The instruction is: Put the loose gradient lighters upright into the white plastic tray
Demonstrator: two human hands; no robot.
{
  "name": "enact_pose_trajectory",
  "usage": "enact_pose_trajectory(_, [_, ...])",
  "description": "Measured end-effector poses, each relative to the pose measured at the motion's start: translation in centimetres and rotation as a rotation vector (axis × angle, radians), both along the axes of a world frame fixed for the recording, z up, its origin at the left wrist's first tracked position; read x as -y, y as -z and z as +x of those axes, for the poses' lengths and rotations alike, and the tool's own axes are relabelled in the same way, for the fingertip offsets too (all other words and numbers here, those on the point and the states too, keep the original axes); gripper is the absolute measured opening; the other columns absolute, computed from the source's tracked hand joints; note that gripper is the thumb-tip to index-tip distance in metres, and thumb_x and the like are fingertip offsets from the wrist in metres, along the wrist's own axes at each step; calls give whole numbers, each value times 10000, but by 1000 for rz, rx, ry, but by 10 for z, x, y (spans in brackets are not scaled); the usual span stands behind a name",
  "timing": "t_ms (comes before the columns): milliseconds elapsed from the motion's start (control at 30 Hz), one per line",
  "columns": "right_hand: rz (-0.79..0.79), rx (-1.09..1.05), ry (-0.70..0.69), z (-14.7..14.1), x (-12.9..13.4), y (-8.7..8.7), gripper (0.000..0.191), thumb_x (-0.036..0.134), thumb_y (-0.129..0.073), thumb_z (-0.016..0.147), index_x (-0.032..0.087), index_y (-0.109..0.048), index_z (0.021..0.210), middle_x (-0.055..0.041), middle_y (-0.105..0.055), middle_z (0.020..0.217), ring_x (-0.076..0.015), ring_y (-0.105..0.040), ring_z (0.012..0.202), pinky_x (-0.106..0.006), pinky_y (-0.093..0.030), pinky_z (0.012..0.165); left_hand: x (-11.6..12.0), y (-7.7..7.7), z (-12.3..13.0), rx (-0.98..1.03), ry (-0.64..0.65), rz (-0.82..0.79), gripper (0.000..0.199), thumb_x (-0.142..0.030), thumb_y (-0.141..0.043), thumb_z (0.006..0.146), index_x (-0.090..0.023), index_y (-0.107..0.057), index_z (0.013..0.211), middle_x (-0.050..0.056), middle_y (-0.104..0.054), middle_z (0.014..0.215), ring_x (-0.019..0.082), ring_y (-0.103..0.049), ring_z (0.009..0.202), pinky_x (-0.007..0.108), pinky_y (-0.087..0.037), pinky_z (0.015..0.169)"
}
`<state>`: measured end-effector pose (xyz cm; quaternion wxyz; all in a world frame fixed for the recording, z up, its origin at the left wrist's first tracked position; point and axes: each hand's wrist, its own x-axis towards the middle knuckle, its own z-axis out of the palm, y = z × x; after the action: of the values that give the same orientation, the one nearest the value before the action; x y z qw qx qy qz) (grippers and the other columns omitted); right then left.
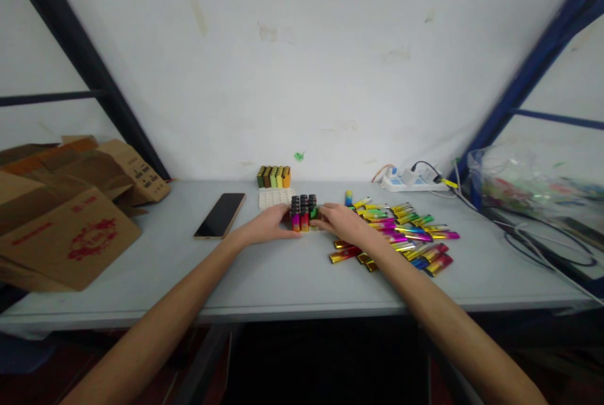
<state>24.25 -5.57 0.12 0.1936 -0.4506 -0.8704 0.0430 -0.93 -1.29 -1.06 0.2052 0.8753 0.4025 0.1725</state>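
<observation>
Lighters with black tops (304, 210) stand upright in short rows near the middle of the table, their bodies purple, red and orange. My left hand (272, 224) closes round the left side of this group, thumb at the front and fingers behind. At the right end, my right hand (338, 221) grips a green lighter (314, 212) against the others; its fingers partly cover it. Behind the group lies a white tray with round hollows (276, 198). Many loose shiny lighters (396, 229) in yellow, green, magenta and red lie spread to the right, partly under my right forearm.
A block of upright lighters (274, 177) stands by the wall. Left are a phone (221, 215) and cardboard boxes (70, 235). A lone blue-yellow lighter (348, 197) stands right of centre. A power strip (409, 180), cables and a clear plastic bag (514, 185) occupy the right.
</observation>
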Motion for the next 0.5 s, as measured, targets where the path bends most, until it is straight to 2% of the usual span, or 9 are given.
enact_pose_trajectory(133, [-8,18,19,9,2,-6,441,539,-499,1041,176,-671,861,-67,-685,783,-180,-605,695,-274,-375,679,-2,1,-2,-13,17,-4,620,-606,-768,753,-134,-641,1134,146,-712,1120,321,-661,995,419,-529,892])
enact_pose_trajectory(233, [49,-13,113,29,-3,-15,475,528,-438,1066,176,-696,877,-82,-720,788,-193,-622,701,-281,-374,689,-3,1,-3,-2,26,-11,621,-616,-756,766,-132,-643,1138,141,-713,1124,317,-668,994,411,-536,884])
enact_pose_trajectory(367, [91,10,377,76,-17,-27,362,411,-492,1058,164,-729,940,-107,-765,843,-209,-668,735,-282,-398,703,-6,4,-4,-12,10,-14,602,-614,-772,750,-138,-655,1100,132,-714,1098,316,-671,981,397,-539,866])
enact_pose_trajectory(500, [47,91,651,131,-29,-31,298,310,-510,1036,130,-745,1074,-165,-789,1007,-253,-722,912,-295,-455,776,-8,8,-5,-31,10,50,635,-657,-783,723,-143,-663,1077,143,-704,1107,327,-655,998,403,-523,884])
